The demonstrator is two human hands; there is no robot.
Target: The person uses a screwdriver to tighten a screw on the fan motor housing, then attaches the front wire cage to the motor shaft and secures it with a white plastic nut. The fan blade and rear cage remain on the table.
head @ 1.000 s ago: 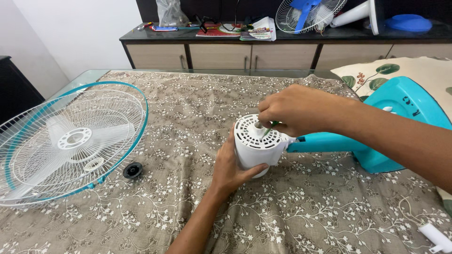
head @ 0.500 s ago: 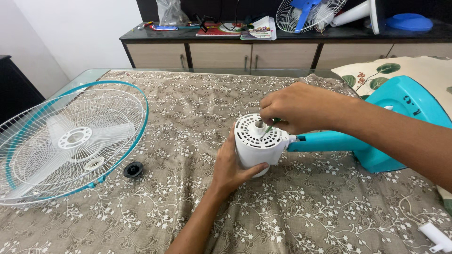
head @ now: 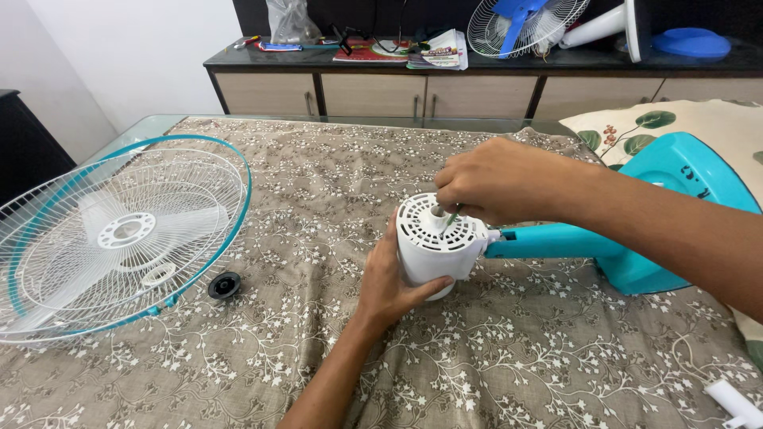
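On the patterned cloth, my left hand (head: 389, 282) grips the white motor housing (head: 433, 242) while my right hand (head: 497, 181) pinches a thin green-handled tool (head: 452, 217) into its top

At the top of the frame I see a clear plastic bag (head: 288, 21) and colourful printed booklets (head: 439, 49) on the dark sideboard (head: 238, 59).

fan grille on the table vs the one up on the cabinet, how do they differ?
The fan grille on the table lies nearly flat on the patterned cloth, loose from any fan; the cabinet grille stands tilted on edge among clutter. The table grille has a teal rim and pale, see-through blades inside; the cabinet grille shows solid blue blades and a plain white rim. Both are round white wire cages.
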